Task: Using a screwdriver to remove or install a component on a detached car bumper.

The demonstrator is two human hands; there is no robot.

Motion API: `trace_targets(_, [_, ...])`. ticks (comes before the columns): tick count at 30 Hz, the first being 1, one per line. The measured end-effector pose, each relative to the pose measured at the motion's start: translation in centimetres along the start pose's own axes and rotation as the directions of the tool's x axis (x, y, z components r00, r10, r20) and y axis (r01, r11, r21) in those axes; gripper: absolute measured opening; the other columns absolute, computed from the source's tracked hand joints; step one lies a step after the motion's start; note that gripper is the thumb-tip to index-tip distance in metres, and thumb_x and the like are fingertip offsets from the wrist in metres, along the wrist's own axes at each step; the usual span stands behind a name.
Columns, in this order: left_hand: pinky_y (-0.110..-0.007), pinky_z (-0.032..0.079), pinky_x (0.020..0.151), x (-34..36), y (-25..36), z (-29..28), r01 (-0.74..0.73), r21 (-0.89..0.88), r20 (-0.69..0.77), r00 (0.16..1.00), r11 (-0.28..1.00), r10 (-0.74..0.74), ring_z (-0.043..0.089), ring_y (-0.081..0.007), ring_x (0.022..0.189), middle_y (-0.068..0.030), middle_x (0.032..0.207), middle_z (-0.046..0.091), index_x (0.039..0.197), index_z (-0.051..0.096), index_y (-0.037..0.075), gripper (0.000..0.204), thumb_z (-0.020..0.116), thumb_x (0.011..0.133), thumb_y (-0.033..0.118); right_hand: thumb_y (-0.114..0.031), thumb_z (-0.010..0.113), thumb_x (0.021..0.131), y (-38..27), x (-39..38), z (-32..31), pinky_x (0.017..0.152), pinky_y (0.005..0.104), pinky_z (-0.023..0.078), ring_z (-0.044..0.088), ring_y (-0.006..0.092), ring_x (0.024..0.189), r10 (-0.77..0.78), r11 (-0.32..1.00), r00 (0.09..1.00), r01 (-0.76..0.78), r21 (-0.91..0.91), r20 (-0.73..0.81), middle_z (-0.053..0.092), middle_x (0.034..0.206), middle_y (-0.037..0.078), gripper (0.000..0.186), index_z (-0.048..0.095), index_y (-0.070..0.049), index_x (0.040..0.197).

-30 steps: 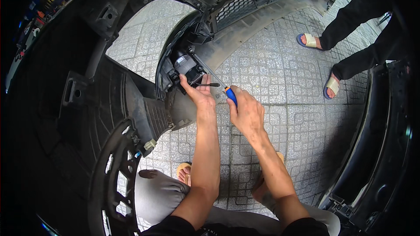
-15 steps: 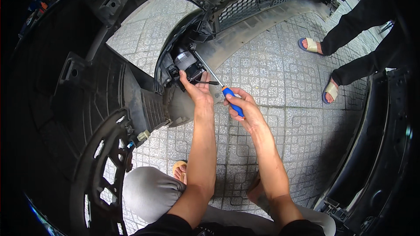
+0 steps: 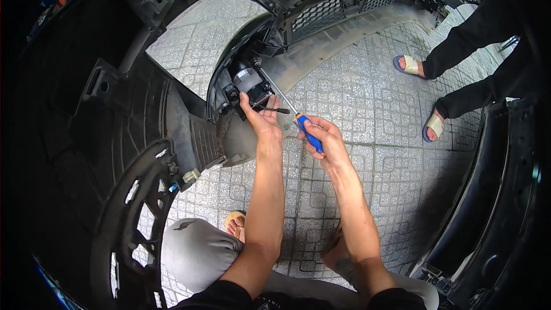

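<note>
My left hand (image 3: 266, 124) is closed around the lower end of a black lamp unit (image 3: 247, 80) with silver cooling fins, thumb on one side and fingers beneath. The unit sits on the inner side of a large black car bumper (image 3: 189, 132). A short black cable (image 3: 279, 111) sticks out beside my left fingers. My right hand (image 3: 327, 140) grips a screwdriver (image 3: 309, 130) by its blue and orange handle. Its metal shaft slants up and left to the unit's right side, near the upper corner; the tip's exact contact is too small to make out.
Honeycomb grille mesh (image 3: 317, 18) lies farther along the bumper. A pale connector (image 3: 190, 176) hangs by the bumper's slotted part at left. Another person's sandalled feet (image 3: 411, 64) stand at right on the paving. A long black panel (image 3: 459, 212) lies along the right side.
The screwdriver handle has turned slightly in my right hand, showing more orange at its end. My left hand keeps its hold on the lamp unit. The whole view has shifted a little.
</note>
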State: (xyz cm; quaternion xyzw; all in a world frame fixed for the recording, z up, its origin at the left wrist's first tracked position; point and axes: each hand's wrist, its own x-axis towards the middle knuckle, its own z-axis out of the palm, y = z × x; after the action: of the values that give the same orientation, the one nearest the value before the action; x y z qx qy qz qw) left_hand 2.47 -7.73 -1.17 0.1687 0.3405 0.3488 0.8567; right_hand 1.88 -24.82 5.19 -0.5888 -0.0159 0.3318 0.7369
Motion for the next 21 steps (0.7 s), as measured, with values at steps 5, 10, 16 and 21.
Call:
trace_targets(5, [-0.047, 0.053, 0.102, 0.1, -0.2, -0.1, -0.006, -0.01, -0.025, 1.0, 1.0, 0.005, 0.058, -0.0315, 0.108, -0.0153, 0.123, 0.054, 0.132, 0.052, 0.005, 0.09, 0.077, 0.075, 0.07, -0.017, 0.067, 0.098, 0.0, 0.0, -0.3, 0.039, 0.0221, 0.035, 0.049, 0.0083, 0.05, 0.114, 0.958, 0.985, -0.143, 0.248, 0.128, 0.066, 0.085, 0.01, 0.026, 0.06, 0.001, 0.116])
trace_targets(10, [-0.047, 0.054, 0.101, -0.2, -0.3, 0.0, -0.003, -0.004, -0.022, 1.0, 1.0, 0.003, 0.058, -0.0312, 0.108, -0.0154, 0.123, 0.054, 0.131, 0.051, 0.005, 0.09, 0.077, 0.075, 0.07, -0.018, 0.068, 0.096, 0.2, -1.1, 1.2, 0.052, 0.0311, 0.049, 0.06, 0.0152, 0.06, -0.458, 0.627, 0.888, 0.362, -0.69, 0.049, 0.068, 0.086, 0.01, 0.03, 0.061, -0.006, 0.123])
trace_targets(16, [-0.047, 0.054, 0.101, 0.0, -0.3, -0.2, 0.001, -0.003, 0.005, 1.0, 1.0, -0.001, 0.058, -0.0319, 0.109, -0.0166, 0.124, 0.053, 0.133, 0.05, 0.004, 0.09, 0.077, 0.076, 0.069, -0.016, 0.069, 0.095, -0.2, -1.3, 1.4, 0.054, 0.0349, 0.049, 0.06, 0.0213, 0.054, -0.459, 0.568, 0.888, 0.307, -0.764, 0.015, 0.069, 0.08, 0.013, 0.033, 0.062, -0.003, 0.124])
trace_targets(21, [-0.05, 0.053, 0.104, 0.0, -0.2, -0.4, -0.005, 0.003, 0.024, 1.0, 1.0, 0.005, 0.056, -0.0344, 0.112, -0.0188, 0.127, 0.049, 0.136, 0.046, 0.003, 0.095, 0.077, 0.075, 0.069, -0.017, 0.069, 0.097, 0.2, 0.2, 0.0, 0.04, 0.0245, 0.035, 0.05, 0.0083, 0.047, -0.077, 0.992, 0.997, 0.075, -0.098, -0.014, 0.069, 0.082, 0.008, 0.032, 0.064, 0.002, 0.123])
